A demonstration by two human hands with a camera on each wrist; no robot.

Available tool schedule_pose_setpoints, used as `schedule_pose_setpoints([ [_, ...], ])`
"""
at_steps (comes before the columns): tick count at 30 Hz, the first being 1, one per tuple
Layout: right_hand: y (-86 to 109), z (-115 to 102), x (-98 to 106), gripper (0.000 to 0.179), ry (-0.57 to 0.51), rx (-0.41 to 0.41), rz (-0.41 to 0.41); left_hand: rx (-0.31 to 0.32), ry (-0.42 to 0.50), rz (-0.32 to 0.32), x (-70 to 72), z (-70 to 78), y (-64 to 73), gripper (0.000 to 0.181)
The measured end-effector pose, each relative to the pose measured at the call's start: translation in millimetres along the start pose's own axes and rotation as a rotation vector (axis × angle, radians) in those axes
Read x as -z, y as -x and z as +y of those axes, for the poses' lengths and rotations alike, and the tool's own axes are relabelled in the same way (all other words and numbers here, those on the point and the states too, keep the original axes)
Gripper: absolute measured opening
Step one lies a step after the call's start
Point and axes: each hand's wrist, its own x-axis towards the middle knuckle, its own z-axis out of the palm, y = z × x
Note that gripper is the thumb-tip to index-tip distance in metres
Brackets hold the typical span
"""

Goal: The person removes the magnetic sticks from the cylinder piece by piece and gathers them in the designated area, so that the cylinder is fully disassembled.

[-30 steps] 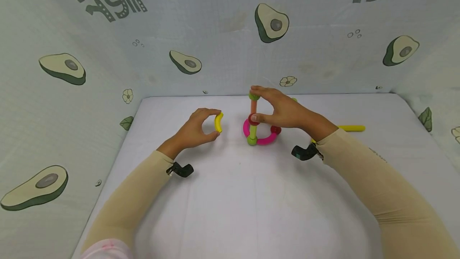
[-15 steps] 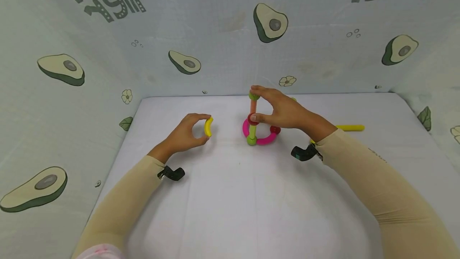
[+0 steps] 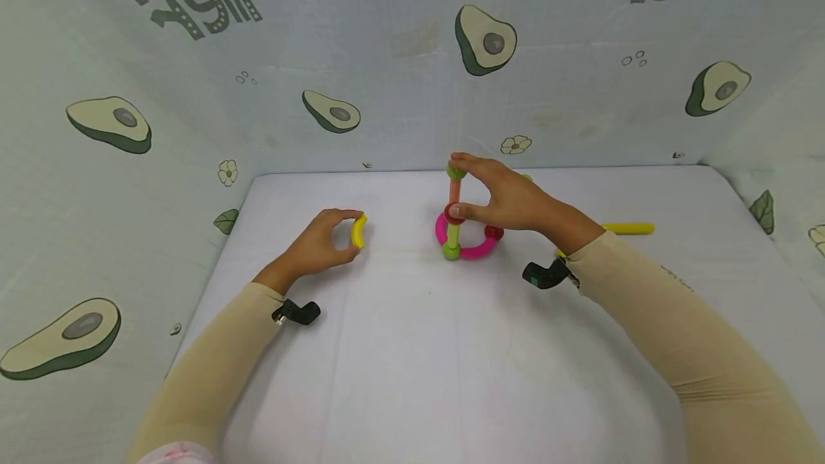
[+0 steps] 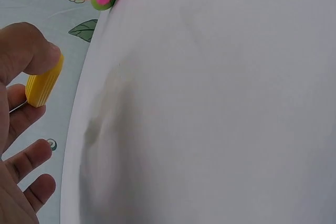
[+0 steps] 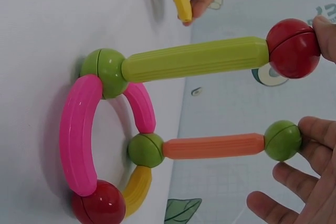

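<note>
Between thumb and index fingertips, my left hand (image 3: pixel 319 245) pinches a short curved yellow magnetic rod (image 4: pixel 44 82), raised left of a magnetic ball-and-rod structure (image 3: pixel 473 252). In the right wrist view, pink rods (image 5: pixel 79 135) and a yellow rod (image 5: pixel 138 190) form its ring base with green and red balls. A lime rod (image 5: pixel 197 59) topped by a red ball (image 5: pixel 293 48) and an orange rod (image 5: pixel 214 146) topped by a green ball (image 5: pixel 283 140) stand upright from it. My right hand (image 3: pixel 518 197) rests its thumb on the upper red ball and fingertips on the green one.
A straight yellow rod (image 3: pixel 630 229) lies on the white table (image 3: pixel 412 349) behind the right wrist, partly hidden by the sleeve. Patterned cloth (image 3: pixel 399 70) rises along the table's back and sides.
My left hand has moved left and slightly toward me with the curved yellow rod, away from the structure. The right hand and the structure have stayed in place.
</note>
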Motion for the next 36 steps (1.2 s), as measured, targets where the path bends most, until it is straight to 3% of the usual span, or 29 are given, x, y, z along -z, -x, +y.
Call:
schedule_pose_setpoints([
  [6, 0.4, 2, 0, 0.095, -0.012, 0.009, 0.001, 0.049, -0.004, -0.009, 2.4, -9.3, 2.4, 0.066],
  [13, 0.4, 3, 0, 0.095, -0.014, 0.011, 0.002, 0.033, -0.023, -0.003, 5.5, -22.0, 4.8, 0.065],
  [27, 0.4, 4, 0, 0.094, -0.026, 0.025, 0.004, 0.108, -0.083, -0.048, 6.7, -29.6, 10.1, 0.066],
  [36, 1.3, 5, -1, 0.095, -0.007, 0.006, 0.006, 0.109, -0.093, -0.064, 7.1, -30.2, 10.8, 0.067],
])
